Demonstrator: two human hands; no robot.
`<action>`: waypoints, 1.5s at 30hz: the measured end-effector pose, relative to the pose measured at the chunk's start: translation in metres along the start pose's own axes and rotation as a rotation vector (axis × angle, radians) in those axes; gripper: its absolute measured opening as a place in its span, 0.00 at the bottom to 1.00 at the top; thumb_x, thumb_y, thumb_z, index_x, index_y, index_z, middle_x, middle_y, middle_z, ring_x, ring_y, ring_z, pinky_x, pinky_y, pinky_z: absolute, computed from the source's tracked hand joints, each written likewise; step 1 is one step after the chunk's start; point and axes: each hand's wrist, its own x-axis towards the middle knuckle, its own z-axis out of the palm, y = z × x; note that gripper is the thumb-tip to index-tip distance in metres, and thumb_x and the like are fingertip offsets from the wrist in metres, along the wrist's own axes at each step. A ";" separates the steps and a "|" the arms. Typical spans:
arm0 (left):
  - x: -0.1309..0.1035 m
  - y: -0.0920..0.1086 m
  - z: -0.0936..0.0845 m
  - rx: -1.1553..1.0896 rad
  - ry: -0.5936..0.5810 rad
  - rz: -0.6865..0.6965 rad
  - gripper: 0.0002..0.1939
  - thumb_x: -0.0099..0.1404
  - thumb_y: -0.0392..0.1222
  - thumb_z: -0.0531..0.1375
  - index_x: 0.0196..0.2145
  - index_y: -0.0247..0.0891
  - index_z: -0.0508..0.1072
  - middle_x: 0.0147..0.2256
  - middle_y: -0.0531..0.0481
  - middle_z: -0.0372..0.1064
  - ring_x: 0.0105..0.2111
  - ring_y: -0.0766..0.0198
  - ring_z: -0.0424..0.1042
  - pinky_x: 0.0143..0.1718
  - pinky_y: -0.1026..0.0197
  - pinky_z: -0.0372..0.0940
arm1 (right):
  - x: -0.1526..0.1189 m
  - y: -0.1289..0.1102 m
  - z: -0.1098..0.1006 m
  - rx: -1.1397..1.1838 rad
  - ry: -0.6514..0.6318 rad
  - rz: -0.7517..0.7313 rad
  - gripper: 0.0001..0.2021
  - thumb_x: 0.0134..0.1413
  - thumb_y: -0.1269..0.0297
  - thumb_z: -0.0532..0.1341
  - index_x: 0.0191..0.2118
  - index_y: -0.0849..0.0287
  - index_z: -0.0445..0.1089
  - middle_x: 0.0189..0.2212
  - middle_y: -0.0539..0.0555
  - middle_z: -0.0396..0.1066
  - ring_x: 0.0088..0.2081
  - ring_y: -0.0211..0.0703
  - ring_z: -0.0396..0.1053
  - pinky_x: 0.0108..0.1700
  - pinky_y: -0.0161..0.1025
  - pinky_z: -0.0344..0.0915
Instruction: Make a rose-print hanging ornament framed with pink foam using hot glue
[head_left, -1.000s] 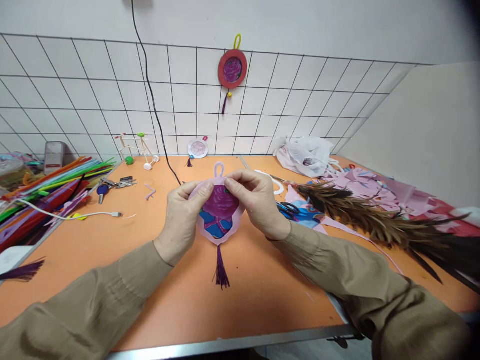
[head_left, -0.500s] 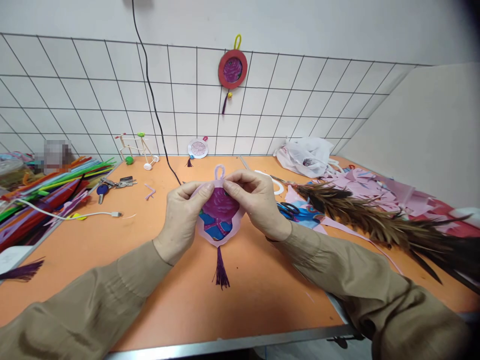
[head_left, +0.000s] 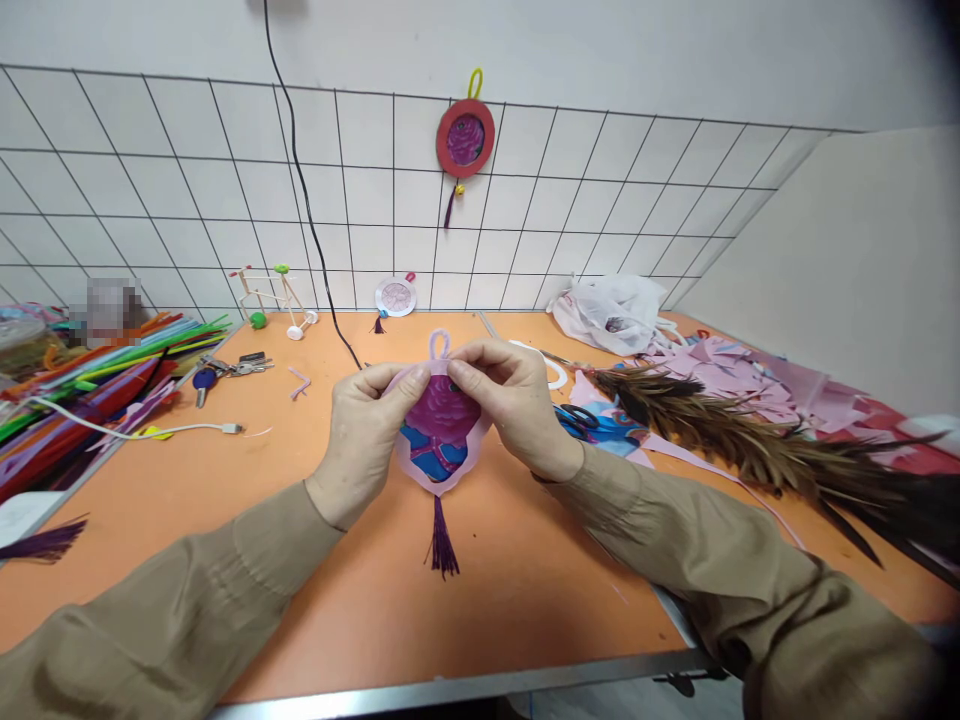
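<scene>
Between my two hands a tasselled hanging ornament (head_left: 442, 408) is held up over the orange table (head_left: 480, 630). It has a pale pink scalloped border around a purple rose and blue patterned fabric. A lilac loop (head_left: 439, 345) stands up from its top edge, and a dark purple tassel (head_left: 442, 540) hangs from its bottom point. My left hand (head_left: 364, 430) pinches the upper left edge between thumb and fingers. On the upper right edge my right hand (head_left: 517, 405) pinches likewise, its thumb lying on the front. The ornament's back and my fingertips behind it are hidden.
Pipe cleaners (head_left: 97, 390), keys (head_left: 225, 370) and a white cable (head_left: 135, 432) lie left. To the right are scissors (head_left: 581, 415), brown feathers (head_left: 720, 430), pink scraps (head_left: 735, 370) and a plastic bag (head_left: 611, 310). A red round ornament (head_left: 465, 140) hangs on the wire grid.
</scene>
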 end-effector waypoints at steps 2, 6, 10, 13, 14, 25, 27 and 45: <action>0.000 0.000 0.000 0.001 -0.003 -0.001 0.14 0.50 0.51 0.73 0.25 0.37 0.82 0.23 0.51 0.76 0.23 0.69 0.68 0.26 0.67 0.65 | 0.000 0.000 0.000 -0.002 0.001 -0.003 0.11 0.50 0.57 0.67 0.26 0.58 0.71 0.23 0.49 0.69 0.25 0.36 0.65 0.29 0.37 0.65; -0.001 0.000 -0.001 0.007 -0.008 -0.004 0.14 0.51 0.51 0.73 0.25 0.36 0.81 0.24 0.51 0.76 0.23 0.69 0.68 0.27 0.66 0.65 | 0.000 0.000 0.000 0.006 -0.005 -0.008 0.10 0.50 0.58 0.67 0.26 0.58 0.71 0.22 0.49 0.69 0.25 0.36 0.65 0.29 0.37 0.65; 0.001 -0.004 -0.003 0.008 -0.039 -0.031 0.16 0.53 0.52 0.72 0.24 0.35 0.80 0.22 0.51 0.73 0.22 0.70 0.66 0.26 0.67 0.62 | 0.001 0.000 0.000 0.026 0.012 0.010 0.10 0.49 0.59 0.67 0.25 0.59 0.71 0.22 0.49 0.69 0.25 0.36 0.65 0.30 0.37 0.65; 0.003 -0.007 -0.005 0.000 -0.074 -0.085 0.20 0.52 0.55 0.71 0.22 0.34 0.77 0.20 0.52 0.70 0.22 0.69 0.65 0.25 0.66 0.61 | 0.002 0.001 0.000 0.063 0.033 0.044 0.10 0.47 0.58 0.68 0.25 0.59 0.71 0.22 0.48 0.69 0.25 0.36 0.65 0.30 0.37 0.65; 0.004 -0.008 -0.005 -0.001 -0.079 -0.104 0.21 0.52 0.56 0.71 0.21 0.34 0.76 0.20 0.51 0.69 0.22 0.68 0.65 0.25 0.66 0.61 | 0.003 0.002 0.000 0.077 0.034 0.063 0.11 0.46 0.58 0.69 0.25 0.59 0.71 0.22 0.48 0.68 0.25 0.36 0.64 0.30 0.37 0.64; 0.000 0.005 0.002 -0.064 -0.041 -0.270 0.22 0.46 0.54 0.73 0.20 0.34 0.70 0.18 0.54 0.64 0.19 0.71 0.60 0.21 0.66 0.55 | 0.007 0.002 0.000 0.350 0.008 0.363 0.14 0.35 0.57 0.74 0.23 0.60 0.72 0.20 0.46 0.69 0.22 0.32 0.62 0.27 0.35 0.59; 0.001 0.006 0.000 -0.055 -0.043 -0.319 0.21 0.46 0.54 0.73 0.22 0.33 0.73 0.19 0.52 0.65 0.20 0.69 0.62 0.22 0.65 0.57 | 0.007 0.003 0.000 0.378 0.003 0.407 0.15 0.33 0.57 0.74 0.23 0.61 0.73 0.19 0.47 0.69 0.22 0.32 0.62 0.27 0.34 0.59; 0.002 -0.013 -0.006 0.934 -0.497 0.813 0.16 0.68 0.33 0.53 0.26 0.45 0.76 0.24 0.48 0.70 0.29 0.55 0.70 0.32 0.53 0.60 | -0.008 0.041 0.017 0.304 0.017 0.511 0.11 0.38 0.64 0.74 0.21 0.59 0.71 0.21 0.50 0.71 0.25 0.37 0.65 0.28 0.35 0.63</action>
